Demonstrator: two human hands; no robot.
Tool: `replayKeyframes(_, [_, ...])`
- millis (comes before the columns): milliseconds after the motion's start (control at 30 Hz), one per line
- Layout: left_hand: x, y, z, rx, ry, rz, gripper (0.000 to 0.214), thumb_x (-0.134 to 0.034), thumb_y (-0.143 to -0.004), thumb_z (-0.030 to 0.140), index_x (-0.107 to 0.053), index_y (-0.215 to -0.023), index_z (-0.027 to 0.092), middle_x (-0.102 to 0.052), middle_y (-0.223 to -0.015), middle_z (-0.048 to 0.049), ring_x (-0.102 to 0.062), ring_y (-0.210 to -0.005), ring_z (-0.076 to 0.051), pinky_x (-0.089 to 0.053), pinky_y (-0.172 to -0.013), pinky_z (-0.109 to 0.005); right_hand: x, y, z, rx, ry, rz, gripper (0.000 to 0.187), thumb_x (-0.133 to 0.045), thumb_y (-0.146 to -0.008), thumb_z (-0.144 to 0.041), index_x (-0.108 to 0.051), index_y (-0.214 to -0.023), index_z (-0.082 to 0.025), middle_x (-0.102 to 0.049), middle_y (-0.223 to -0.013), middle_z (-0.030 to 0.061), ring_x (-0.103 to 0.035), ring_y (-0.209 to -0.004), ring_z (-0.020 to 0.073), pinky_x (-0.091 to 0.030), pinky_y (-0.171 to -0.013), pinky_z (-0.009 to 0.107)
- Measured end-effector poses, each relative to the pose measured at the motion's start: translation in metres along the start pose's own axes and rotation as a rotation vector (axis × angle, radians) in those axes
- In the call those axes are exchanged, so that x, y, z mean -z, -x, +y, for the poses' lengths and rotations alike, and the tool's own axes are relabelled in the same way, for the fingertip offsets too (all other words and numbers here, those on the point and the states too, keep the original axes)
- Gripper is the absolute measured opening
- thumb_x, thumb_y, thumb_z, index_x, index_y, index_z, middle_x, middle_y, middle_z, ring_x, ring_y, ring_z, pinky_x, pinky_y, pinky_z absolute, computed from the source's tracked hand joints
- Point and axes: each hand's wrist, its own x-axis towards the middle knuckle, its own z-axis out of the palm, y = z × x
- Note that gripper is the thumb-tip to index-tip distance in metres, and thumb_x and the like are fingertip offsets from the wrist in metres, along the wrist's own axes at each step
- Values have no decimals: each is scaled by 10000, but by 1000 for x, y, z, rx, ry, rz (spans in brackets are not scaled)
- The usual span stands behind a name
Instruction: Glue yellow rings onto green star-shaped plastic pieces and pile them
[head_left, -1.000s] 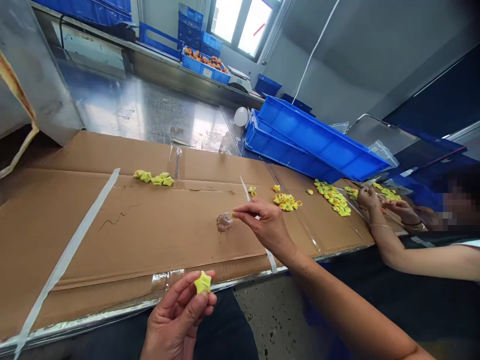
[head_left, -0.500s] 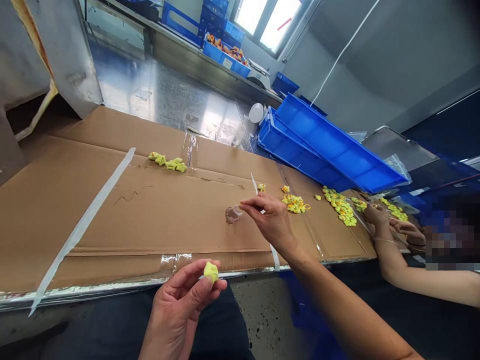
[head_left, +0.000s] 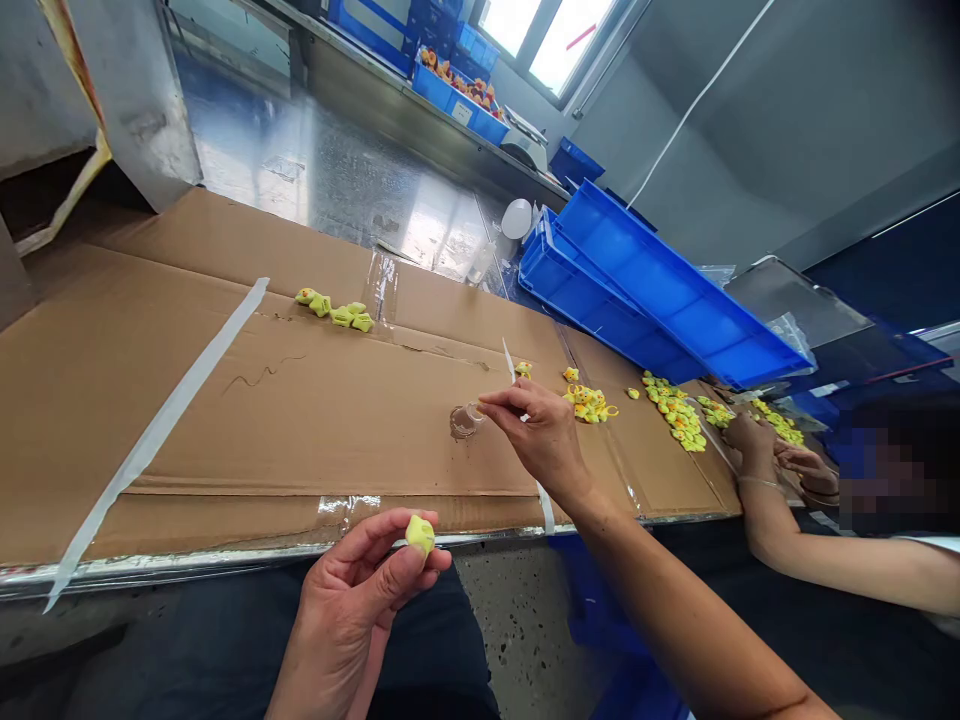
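Low in front, my left hand [head_left: 367, 590] pinches a small yellow-green toy figure [head_left: 420, 535] between thumb and fingers. Above the cardboard, my right hand [head_left: 536, 425] has its thumb and fingertips closed at the edge of a small clear round dish [head_left: 463, 423]. What those fingertips grip is too small to make out. Behind this hand lies a small pile of yellow toy figures [head_left: 590, 404], with single figures nearby. A short row of yellow-green figures [head_left: 334, 310] rests on the cardboard farther left.
Cardboard [head_left: 300, 430] covers the table, with white tape strips [head_left: 161, 440] across it. Long blue crates [head_left: 660, 290] stand along the far edge. At right, a co-worker's hands [head_left: 754, 440] work beside more yellow figures [head_left: 675, 410]. A metal housing [head_left: 127, 90] stands at left.
The view has shifted slightly. My left hand still holds the toy figure, tilted a little differently. My right fingertips stay closed by the dish, where the clear shape looks slightly changed.
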Motion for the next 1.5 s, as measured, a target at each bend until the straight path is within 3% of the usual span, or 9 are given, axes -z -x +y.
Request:
replayKeyframes(600, [3,-2,1,10,5,-40,222,-792,-637,183,-714,-838,131,-754,-952,-116,-707,-693,-169,-564,-643,-195,4,0,-2,-63,-93,1,101,-670,-787,-145,-729,-731,-204,-615,-632,5,-557,-619,168,-399,-613,279])
replayKeyframes(867, [4,-5,-2,45,-11,-39,337,-811,-621,242,-731,-938,161,-739,-1020,-99,-714,-784,-218,-573,-699,-240,24,1,-5,-234,-313,33,96,-681,-777,-249,-727,-748,-170,-651,-650,11,-536,-553,137,-409,-529,250])
replayKeyframes(1000, [1,-10,-4,22,-8,-104,269,-800,-639,246,-743,-889,165,-737,-1036,-96,-708,-827,-216,-563,-704,-225,29,1,-3,-311,-433,61,140,-705,-764,-295,-725,-754,-156,-648,-629,15,-496,-510,115,-397,-477,226])
replayKeyframes(1133, [-2,-13,-7,6,-5,-153,251,-793,-652,219,-737,-891,166,-748,-992,-89,-701,-858,-203,-550,-720,-206,23,0,1,-349,-478,84,154,-721,-744,-303,-723,-738,-149,-628,-597,8,-478,-506,110,-392,-477,224])
replayKeyframes(1500, [-1,-12,-6,17,-10,-133,241,-789,-655,224,-714,-874,154,-741,-1014,-105,-700,-869,-224,-551,-734,-235,-3,6,12,-306,-440,61,161,-700,-753,-317,-712,-735,-158,-614,-599,-2,-487,-511,120,-387,-499,239])
